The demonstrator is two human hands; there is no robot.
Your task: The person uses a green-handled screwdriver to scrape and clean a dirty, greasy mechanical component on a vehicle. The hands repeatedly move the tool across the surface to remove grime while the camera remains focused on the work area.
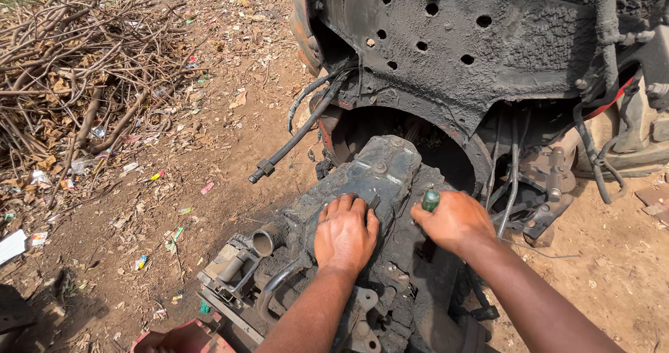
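Note:
A grimy, oil-caked gearbox housing (390, 179) lies on the dirt in front of a large blackened vehicle frame (488, 39). My left hand (345, 234) rests palm down on the housing's top, fingers spread near a small metal piece at its fingertips. My right hand (453, 220) is closed around a screwdriver with a green handle (431, 200); only the handle's top shows above the fist, and the shaft is hidden against the housing.
A loose black hose (293, 140) hangs from the frame toward the left. More hoses and cables (592, 151) dangle at the right. A pile of dry branches (77, 67) fills the upper left. Littered bare dirt surrounds the housing; a red part (181, 339) sits at the bottom edge.

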